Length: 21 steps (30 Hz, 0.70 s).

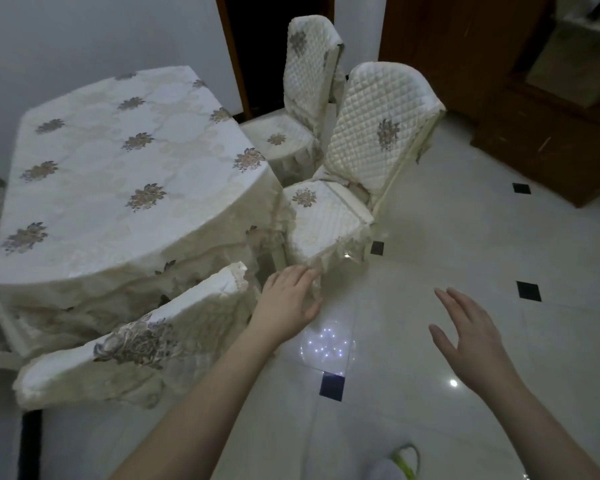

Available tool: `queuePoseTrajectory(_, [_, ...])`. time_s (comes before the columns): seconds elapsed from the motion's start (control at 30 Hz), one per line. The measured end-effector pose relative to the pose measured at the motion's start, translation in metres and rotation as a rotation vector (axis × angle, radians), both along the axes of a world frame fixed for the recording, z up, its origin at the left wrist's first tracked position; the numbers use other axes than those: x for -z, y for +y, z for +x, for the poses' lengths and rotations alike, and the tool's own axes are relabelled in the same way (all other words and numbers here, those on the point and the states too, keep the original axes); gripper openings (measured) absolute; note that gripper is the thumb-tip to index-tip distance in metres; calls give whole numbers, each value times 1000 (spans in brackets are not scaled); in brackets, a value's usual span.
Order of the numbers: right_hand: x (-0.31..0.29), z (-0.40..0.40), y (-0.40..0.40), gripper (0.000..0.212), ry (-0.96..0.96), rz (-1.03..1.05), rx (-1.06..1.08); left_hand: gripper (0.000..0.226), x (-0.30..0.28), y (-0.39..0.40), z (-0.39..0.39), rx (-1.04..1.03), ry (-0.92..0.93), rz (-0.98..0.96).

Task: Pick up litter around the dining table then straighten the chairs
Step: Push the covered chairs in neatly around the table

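Note:
The dining table [118,174] wears a cream cloth with embroidered flowers. A quilted-covered chair [347,188] stands at its right side, turned at an angle, its seat corner [312,251] facing me. My left hand [288,303] reaches out with relaxed fingers that touch the lace fringe at that seat corner. My right hand [471,337] hovers open above the floor, holding nothing. A second covered chair [302,98] stands farther back. The back of a third chair [136,341] is near me, tucked against the table. I see no litter on the floor.
Glossy white floor tiles [430,237] with small black insets spread to the right. A dark wooden cabinet [534,98] stands at the back right, and a dark doorway [274,46] lies behind the chairs. A green-trimmed object [404,462] shows at the bottom edge.

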State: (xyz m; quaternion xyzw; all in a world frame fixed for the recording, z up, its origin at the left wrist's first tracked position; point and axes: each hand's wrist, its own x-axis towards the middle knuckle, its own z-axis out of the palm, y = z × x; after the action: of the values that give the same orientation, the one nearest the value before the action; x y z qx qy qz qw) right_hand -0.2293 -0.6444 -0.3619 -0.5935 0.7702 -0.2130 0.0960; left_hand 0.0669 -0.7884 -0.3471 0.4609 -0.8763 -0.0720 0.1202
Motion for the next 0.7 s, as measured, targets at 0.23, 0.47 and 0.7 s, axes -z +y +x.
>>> queuePoseTrajectory(0.23, [-9, -88, -35, 61, 35, 19, -88, 60, 2, 9, -114, -9, -104, 87])
queuePoseTrajectory(0.47, [-9, -142, -85, 59, 60, 20, -110, 64, 0, -30, -184, -52, -208, 91])
queuePoseTrajectory(0.7, [1, -188, -151, 58, 138, 42, -85, 68, 17, -107, -245, -58, -210, 58])
